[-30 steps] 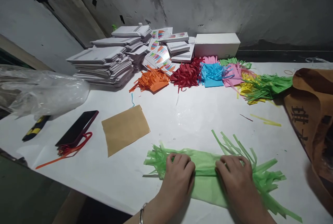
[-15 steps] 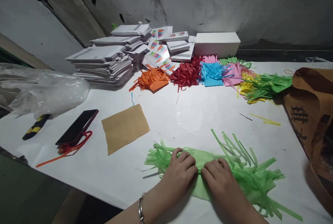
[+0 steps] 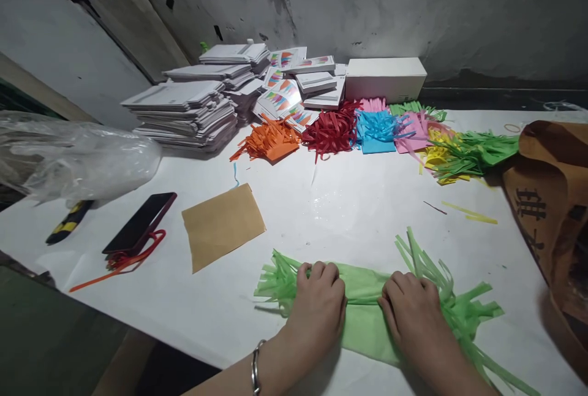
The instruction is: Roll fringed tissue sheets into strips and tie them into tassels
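A sheet of green fringed tissue paper lay flat at the near edge of the white table, its uncut middle band folded or rolled into a strip and its cut strands fanning out at both ends. The left hand, a bracelet on its wrist, and the right hand rested knuckles-up on that band, a short gap between them. The fingers of each were bent and held close together, tips bearing down on the strip's far edge. The work appeared to be at the rolling or creasing stage. Any further turn would seem to call for even pressure from both hands, so that the thin band stayed straight and the fringe under the right hand did not tear. A brown paper envelope lay just beyond to the left, with a dark phone on a red cord farther left. At the back were orange, red and blue fringed piles, a white box and stacks of printed cards.
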Motion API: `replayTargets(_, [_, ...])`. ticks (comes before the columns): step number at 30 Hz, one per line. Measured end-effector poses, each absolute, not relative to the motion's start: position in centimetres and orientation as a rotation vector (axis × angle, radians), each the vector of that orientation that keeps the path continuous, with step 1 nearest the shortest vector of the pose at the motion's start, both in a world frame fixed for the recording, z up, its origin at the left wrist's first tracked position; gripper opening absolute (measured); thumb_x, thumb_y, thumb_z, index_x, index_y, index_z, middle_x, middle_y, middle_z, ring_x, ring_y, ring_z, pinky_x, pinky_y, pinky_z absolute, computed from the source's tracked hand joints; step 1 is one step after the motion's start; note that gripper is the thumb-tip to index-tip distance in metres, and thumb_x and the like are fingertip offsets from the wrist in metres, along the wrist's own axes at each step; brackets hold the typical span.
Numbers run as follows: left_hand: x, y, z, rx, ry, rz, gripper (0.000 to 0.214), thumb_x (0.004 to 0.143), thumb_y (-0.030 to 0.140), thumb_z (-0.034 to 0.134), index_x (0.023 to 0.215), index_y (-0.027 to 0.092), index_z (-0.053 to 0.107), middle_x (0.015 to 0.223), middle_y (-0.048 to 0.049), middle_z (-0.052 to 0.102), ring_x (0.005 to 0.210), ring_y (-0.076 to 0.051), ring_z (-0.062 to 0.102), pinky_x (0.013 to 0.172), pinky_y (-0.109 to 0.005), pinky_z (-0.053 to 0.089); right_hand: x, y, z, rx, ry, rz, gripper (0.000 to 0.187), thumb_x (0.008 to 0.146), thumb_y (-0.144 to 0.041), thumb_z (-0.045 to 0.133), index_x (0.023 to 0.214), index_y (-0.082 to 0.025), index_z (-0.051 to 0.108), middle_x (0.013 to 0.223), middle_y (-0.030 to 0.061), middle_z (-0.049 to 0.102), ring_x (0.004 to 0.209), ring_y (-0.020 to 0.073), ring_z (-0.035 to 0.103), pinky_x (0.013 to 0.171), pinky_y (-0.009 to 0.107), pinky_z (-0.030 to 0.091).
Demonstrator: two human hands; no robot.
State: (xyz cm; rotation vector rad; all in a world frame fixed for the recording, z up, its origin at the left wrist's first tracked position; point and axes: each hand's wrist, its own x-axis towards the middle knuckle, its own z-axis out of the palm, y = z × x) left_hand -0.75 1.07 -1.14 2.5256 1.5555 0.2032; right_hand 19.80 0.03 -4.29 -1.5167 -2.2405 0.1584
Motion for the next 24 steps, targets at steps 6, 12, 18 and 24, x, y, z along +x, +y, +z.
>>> replayTargets(6, [-0.1, 1.2, -2.7, 2.93, 1.222, 0.281, 0.018, 0.09, 0.012, 0.067, 0.074, 0.018, 0.06, 0.084, -0.0016, 0.06, 0.085, -0.023, 0.05, 0.1, -0.055, 0.028, 19.6, 0.2, -3.8, -1.28, -2.255, 0.228, 0.03, 0.097, -0.004, 0.039, 0.082, -0.022, 0.058, 0.084, 0.0005, 0.06, 0.084, 0.021, 0.054, 0.095, 0.044, 0.03])
replayTargets(12, [-0.3, 3.0, -2.5, 2.863, 1.16, 0.23, 0.018, 0.088, 0.015, 0.067, 0.073, 0.018, 0.059, 0.082, -0.002, 0.061, 0.08, -0.022, 0.05, 0.083, -0.043, 0.036, 18.0, -0.4, -4.5, -1.157, -2.382, 0.16, 0.025, 0.09, 0.0, 0.047, 0.085, -0.019, 0.062, 0.083, 0.0037, 0.061, 0.083, 0.0231, 0.053, 0.1, 0.047, 0.031])
replayTargets(18, [-1.3, 0.8, -1.3, 2.854, 0.888, 0.339, 0.004, 0.094, 0.015, 0.063, 0.092, 0.016, 0.06, 0.094, -0.0023, 0.064, 0.084, -0.02, 0.052, 0.08, -0.035, 0.039, 18.4, 0.4, -4.4, -1.235, -2.232, 0.35, 0.022, 0.089, -0.001, 0.058, 0.084, -0.022, 0.064, 0.083, -0.0013, 0.062, 0.08, 0.0191, 0.056, 0.085, 0.037, 0.037])
replayTargets(24, [-2.3, -1.0, -2.7, 2.743, 1.025, 0.415, 0.017, 0.095, 0.012, 0.059, 0.111, 0.019, 0.061, 0.119, -0.006, 0.066, 0.094, -0.023, 0.056, 0.082, -0.037, 0.041, 19.5, 0.9, -3.8, -1.276, -2.146, 0.386, 0.018, 0.093, -0.008, 0.06, 0.085, -0.024, 0.062, 0.081, -0.0032, 0.062, 0.079, 0.0182, 0.057, 0.081, 0.036, 0.036])
